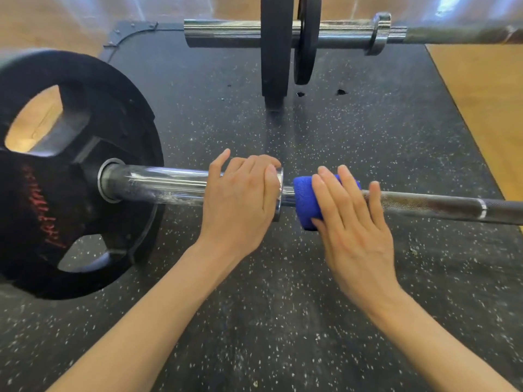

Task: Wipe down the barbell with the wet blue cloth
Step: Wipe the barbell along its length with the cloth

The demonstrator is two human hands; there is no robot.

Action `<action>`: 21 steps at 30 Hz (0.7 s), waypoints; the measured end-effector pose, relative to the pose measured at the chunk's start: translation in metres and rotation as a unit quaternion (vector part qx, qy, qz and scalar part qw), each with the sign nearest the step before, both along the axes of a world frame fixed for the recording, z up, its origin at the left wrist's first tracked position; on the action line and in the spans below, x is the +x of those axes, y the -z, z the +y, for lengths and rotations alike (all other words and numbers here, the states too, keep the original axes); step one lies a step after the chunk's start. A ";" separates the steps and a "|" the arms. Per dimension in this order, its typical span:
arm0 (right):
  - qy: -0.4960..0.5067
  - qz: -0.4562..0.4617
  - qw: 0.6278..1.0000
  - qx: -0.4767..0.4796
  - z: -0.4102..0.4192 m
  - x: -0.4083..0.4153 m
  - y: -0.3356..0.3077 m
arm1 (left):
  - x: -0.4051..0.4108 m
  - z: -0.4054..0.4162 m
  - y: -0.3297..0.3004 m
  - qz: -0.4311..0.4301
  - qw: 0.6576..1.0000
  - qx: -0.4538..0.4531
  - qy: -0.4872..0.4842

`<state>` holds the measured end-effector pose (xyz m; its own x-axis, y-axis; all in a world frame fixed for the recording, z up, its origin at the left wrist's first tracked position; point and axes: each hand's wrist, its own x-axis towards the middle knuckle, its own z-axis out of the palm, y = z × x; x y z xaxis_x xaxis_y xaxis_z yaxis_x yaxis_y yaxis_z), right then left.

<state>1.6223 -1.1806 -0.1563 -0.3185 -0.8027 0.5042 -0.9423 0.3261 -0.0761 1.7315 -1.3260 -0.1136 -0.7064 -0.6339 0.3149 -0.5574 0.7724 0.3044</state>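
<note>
Straight right fingers [336, 190] on blue cloth [305, 199], wrapping barbell [424, 203]

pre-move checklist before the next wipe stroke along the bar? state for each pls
1. Cloth on the bar: ok, wrapped round it just right of the collar.
2. Right hand on cloth: ok, straight fingers press it, not curled round.
3. Left hand steadying: ok, grips the sleeve at the collar.
4. Path to the right: ok, the shaft is bare.
5. Cloth wet: cannot tell.
6. Plate seated on sleeve: ok.
</note>
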 end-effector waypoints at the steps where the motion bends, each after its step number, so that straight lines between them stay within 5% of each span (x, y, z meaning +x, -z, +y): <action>1: -0.001 -0.022 1.000 -0.012 -0.006 0.007 0.001 | 0.001 0.001 0.001 0.004 1.000 -0.001 -0.004; 14: -0.062 -0.043 0.989 0.127 -0.013 0.018 -0.048 | 0.028 0.031 0.003 0.029 0.999 0.023 0.003; 18: -0.135 -0.052 0.908 0.394 -0.034 0.000 -0.095 | 0.041 0.046 0.003 0.026 0.999 0.043 0.015; 21: -0.124 -0.113 0.882 0.440 -0.036 0.007 -0.104 | 0.052 0.059 0.001 0.033 0.997 0.073 0.011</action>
<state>1.6296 -1.2166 -0.0519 -0.0897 -0.9107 -0.4033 -0.9863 0.1376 -0.0911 1.7831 -1.2672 -0.1150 -0.7009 -0.6616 0.2666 -0.5165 0.7285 0.4500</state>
